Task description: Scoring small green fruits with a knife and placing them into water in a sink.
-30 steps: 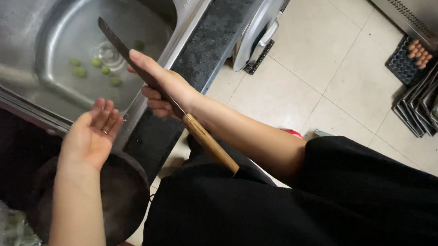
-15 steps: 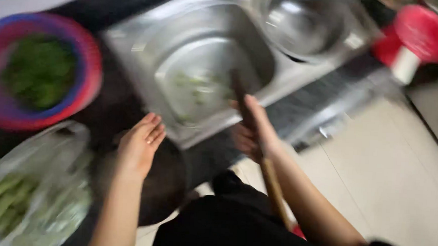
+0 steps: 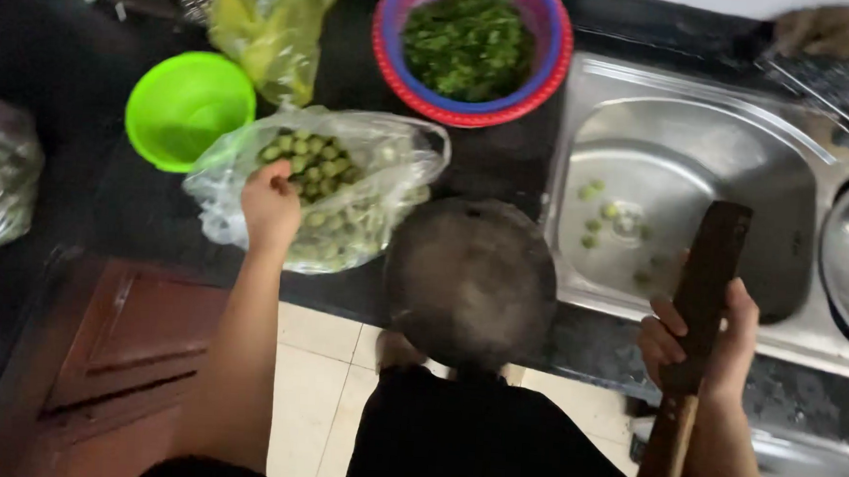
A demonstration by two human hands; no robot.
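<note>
Left hand (image 3: pixel 271 204) dipping, fingers curled, into clear bag (image 3: pixel 349 191) of small green fruits, right hand (image 3: pixel 700 345) clenched around wooden-handled cleaver (image 3: pixel 702 292) near sink (image 3: pixel 807 142), where few fruits (image 3: pixel 605 214) lie; most bagged, dark round board (image 3: pixel 471 280) between hands bare.
</note>
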